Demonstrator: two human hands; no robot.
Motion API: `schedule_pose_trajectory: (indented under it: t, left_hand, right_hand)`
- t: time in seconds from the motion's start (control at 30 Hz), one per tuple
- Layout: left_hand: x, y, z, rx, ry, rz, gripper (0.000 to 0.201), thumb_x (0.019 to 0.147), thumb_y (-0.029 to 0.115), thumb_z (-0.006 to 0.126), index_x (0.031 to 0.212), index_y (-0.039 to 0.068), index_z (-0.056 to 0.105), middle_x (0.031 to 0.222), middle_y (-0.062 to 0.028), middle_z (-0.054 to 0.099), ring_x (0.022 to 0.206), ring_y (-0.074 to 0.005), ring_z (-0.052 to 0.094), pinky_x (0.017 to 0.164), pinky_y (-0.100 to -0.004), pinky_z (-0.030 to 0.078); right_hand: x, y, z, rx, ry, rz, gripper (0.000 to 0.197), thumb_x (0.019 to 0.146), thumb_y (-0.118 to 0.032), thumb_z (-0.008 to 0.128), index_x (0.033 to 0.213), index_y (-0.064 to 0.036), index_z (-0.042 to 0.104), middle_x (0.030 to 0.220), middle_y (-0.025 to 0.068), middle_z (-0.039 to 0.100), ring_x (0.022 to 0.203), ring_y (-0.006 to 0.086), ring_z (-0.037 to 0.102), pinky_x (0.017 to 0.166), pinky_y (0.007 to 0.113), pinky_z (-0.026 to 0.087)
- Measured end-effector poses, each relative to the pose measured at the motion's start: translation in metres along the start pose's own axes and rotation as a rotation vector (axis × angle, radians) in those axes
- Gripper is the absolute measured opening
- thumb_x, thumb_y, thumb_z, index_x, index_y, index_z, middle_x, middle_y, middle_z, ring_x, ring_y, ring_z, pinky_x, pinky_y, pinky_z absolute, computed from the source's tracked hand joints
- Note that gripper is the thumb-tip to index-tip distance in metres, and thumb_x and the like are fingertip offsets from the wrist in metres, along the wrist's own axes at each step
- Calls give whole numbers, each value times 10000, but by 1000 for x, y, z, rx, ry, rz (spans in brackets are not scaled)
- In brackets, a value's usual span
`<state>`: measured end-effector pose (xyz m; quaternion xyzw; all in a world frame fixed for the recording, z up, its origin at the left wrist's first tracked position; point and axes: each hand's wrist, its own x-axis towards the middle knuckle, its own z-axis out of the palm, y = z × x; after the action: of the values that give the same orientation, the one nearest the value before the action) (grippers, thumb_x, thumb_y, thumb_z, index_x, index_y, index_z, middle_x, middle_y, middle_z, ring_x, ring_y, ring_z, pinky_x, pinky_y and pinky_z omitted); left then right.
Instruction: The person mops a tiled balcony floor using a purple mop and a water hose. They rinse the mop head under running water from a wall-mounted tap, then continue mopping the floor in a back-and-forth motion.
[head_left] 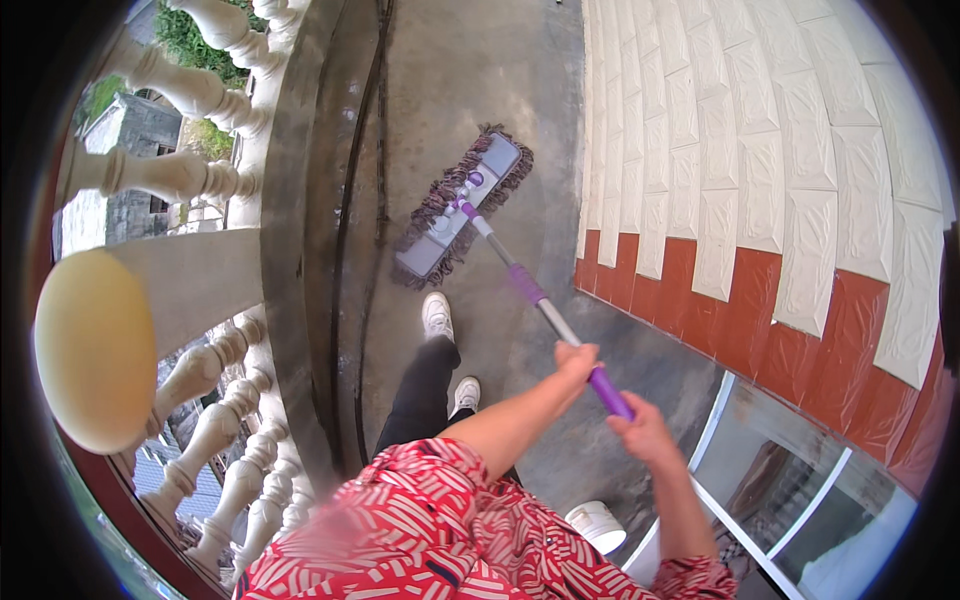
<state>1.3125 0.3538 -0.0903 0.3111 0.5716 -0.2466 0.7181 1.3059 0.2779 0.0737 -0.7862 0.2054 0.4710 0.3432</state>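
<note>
A flat mop [500, 160] with a grey plate and a shaggy grey-brown fringe lies slantwise on the concrete floor ahead of my feet. From its middle, the purple-and-silver mop handle [555, 322] runs back toward me. My left hand [577, 362] is wrapped round the pole's lower part, just ahead of the purple end grip. Closer to my body, my right hand [645, 430] is closed on the top end of that grip. Both arms reach forward from red-and-white patterned sleeves.
A balustrade with white balusters [180, 172] runs along the left, with a dark hose or cable [345, 230] beside it. White and red wall tiles [710, 290] flank the right, above a framed window [770, 480]. A white bucket [597, 525] stands near my right side.
</note>
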Motion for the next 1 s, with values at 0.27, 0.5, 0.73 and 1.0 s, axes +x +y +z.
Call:
schedule_pose_trajectory:
  t: [0.27, 0.5, 0.73, 1.0]
  left_hand:
    - [-12, 61, 54, -131, -204, -185, 195, 691, -1, 543, 823, -27, 402, 633, -115, 483, 452, -194, 519, 374, -337, 453]
    - [-3, 62, 23, 54, -32, -112, 294, 681, -9, 545, 918, -32, 373, 629, -112, 478, 397, -185, 491, 318, -329, 414]
    - [39, 89, -5, 367, 169, 75, 311, 666, -3, 584, 917, -51, 407, 644, -116, 497, 397, -190, 493, 311, -327, 394]
    - [125, 194, -42, 417, -40, 211, 412, 723, 187, 641, 969, -57, 418, 643, -123, 511, 510, -207, 563, 383, -338, 455]
  right_hand:
    - [-2, -74, -41, -155, 103, 65, 516, 738, -56, 582, 1225, 15, 427, 859, 21, 545, 712, 75, 484, 646, 208, 405]
    - [14, -43, -7, 96, -39, 34, 575, 728, 1, 567, 1272, -34, 382, 737, 15, 510, 557, 70, 462, 481, 215, 380]
    - [60, -47, 33, 513, -159, 105, 617, 735, 17, 569, 1301, -77, 341, 559, -1, 442, 361, 88, 404, 320, 248, 337]
    - [159, -109, 74, 579, -196, 14, 628, 750, -4, 561, 1316, -120, 315, 536, -8, 423, 358, 85, 400, 312, 250, 338]
